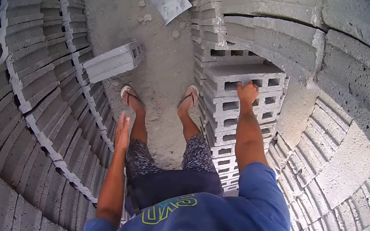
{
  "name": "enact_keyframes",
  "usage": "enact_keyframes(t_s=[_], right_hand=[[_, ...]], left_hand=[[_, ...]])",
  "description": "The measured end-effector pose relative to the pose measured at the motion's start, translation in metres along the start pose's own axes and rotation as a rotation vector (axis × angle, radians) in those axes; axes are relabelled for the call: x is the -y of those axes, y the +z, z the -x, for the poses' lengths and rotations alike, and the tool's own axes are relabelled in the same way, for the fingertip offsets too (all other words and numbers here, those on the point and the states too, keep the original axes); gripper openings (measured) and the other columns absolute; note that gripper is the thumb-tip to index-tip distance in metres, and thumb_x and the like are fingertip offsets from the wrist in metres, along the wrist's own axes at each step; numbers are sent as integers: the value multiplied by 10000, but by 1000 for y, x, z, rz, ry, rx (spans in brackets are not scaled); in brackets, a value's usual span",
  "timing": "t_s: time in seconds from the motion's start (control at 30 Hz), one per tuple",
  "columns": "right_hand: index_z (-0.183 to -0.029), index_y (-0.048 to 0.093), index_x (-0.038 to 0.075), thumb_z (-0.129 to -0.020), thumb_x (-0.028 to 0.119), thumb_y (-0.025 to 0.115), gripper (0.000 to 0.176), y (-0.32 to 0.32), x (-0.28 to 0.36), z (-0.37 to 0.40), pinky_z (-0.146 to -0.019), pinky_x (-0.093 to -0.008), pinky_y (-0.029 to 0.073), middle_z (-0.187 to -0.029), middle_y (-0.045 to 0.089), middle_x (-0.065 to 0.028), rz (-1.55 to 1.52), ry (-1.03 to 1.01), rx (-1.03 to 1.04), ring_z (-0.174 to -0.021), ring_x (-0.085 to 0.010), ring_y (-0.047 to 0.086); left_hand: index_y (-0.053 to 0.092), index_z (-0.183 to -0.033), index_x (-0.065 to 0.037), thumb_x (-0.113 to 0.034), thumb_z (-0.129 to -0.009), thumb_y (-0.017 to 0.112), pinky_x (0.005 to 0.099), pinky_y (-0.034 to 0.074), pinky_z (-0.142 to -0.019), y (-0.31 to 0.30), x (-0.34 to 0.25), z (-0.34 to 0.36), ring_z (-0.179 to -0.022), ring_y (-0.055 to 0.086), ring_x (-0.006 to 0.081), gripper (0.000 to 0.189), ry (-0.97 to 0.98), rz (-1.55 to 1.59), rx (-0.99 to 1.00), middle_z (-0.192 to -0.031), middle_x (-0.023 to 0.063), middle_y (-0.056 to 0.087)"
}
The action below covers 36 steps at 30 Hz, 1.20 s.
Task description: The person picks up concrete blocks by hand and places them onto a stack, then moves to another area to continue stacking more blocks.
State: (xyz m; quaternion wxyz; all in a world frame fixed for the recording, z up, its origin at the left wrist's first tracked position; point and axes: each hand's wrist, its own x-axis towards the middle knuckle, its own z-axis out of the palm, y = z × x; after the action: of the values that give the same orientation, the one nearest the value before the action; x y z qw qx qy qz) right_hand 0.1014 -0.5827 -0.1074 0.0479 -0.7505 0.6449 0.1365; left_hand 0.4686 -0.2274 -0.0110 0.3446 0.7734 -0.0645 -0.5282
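Note:
My right hand (247, 92) is at the end face of the top hollow concrete block (231, 70) in a stack on my right. Its fingers are hooked into the block's holes and closed around the web between them; the fingertips are hidden inside. My left hand (123, 127) hangs beside my left leg with the fingers stretched out and nothing in it. Ahead of that hand, a single hollow concrete block (111, 62) lies on the ground, set at an angle near the left-hand wall of blocks.
Stacked concrete blocks (39, 116) line my left side. Higher block stacks (274, 38) rise on the right. A shovel (168, 0) lies ahead on the dusty ground (165, 59), with loose stones around it. My feet, in flip-flops, stand in the narrow aisle.

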Motion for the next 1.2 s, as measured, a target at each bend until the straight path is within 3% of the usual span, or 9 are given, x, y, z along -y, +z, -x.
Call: enact_keyframes(t_s=[0.07,0.2,0.3,0.5,0.7,0.83,0.87,1.07,1.2], right_hand=[[-1080,583,-38,-718,479,684,639,3,-14,26,-979,-415,361,-928,643,-221,-15,18,11,-1016,-365,566],[-1145,563,-40,-707,453,706,675,-36,32,56,-1044,-477,271,-1156,575,-222,-191,102,-168,-1199,-332,455],[-1143,580,-20,-771,401,676,570,-55,113,91,-964,-417,383,-1119,599,-223,-546,4,-215,-1105,-351,535],[-1165,578,0,-852,339,580,461,6,299,54,-897,-333,438,-1122,620,-193,-1095,-78,452,-1050,-267,589],[-1070,631,45,-703,248,583,422,92,395,-2,-799,-337,448,-997,657,-146,-847,-337,881,-921,-251,602],[-967,643,33,-672,224,600,354,151,400,-11,-735,-345,456,-862,652,-159,-1067,-283,1000,-781,-278,592],[-967,643,33,-672,224,600,354,141,398,-5,-735,-345,456,-862,652,-159,-1069,-294,1000,-781,-278,592],[-1039,624,4,-661,208,655,431,-22,332,67,-712,-331,459,-859,652,-173,-904,-276,773,-795,-235,599],[-860,617,-18,-619,327,685,427,-128,269,108,-644,-384,456,-824,610,-222,-906,-145,564,-691,-305,593]], left_hand=[[352,-1376,-4,-413,-934,443,355,278,-1055,-19,17,18,-1294,356,275,609,-215,74,-87,-1409,155,368],[369,-1379,-57,-396,-928,477,401,308,-1028,-49,18,-3,-1271,379,266,575,-19,76,-238,-1395,132,386],[376,-1363,-16,-357,-918,509,364,317,-1016,-62,-22,-54,-1245,414,276,576,49,228,-425,-1372,184,403],[358,-1373,0,-495,-889,485,367,272,-1047,-97,-73,-177,-1285,369,294,705,10,405,-421,-1383,215,385],[367,-1352,48,-546,-851,525,353,227,-1072,-106,-50,-202,-1276,363,258,792,-30,462,-223,-1393,148,384],[390,-1331,58,-548,-824,573,334,250,-1059,-91,-53,-185,-1242,400,257,811,18,398,-198,-1370,143,403],[397,-1313,73,-462,-820,630,347,258,-1054,-78,-54,-173,-1210,422,262,764,-25,312,-378,-1334,150,437],[406,-1302,28,-223,-752,758,372,359,-982,-70,-36,-78,-1100,491,247,700,120,577,-286,-1241,126,503],[427,-1274,-1,-198,-732,776,363,393,-943,-55,-53,9,-1069,508,235,674,143,559,-209,-1187,106,525]])
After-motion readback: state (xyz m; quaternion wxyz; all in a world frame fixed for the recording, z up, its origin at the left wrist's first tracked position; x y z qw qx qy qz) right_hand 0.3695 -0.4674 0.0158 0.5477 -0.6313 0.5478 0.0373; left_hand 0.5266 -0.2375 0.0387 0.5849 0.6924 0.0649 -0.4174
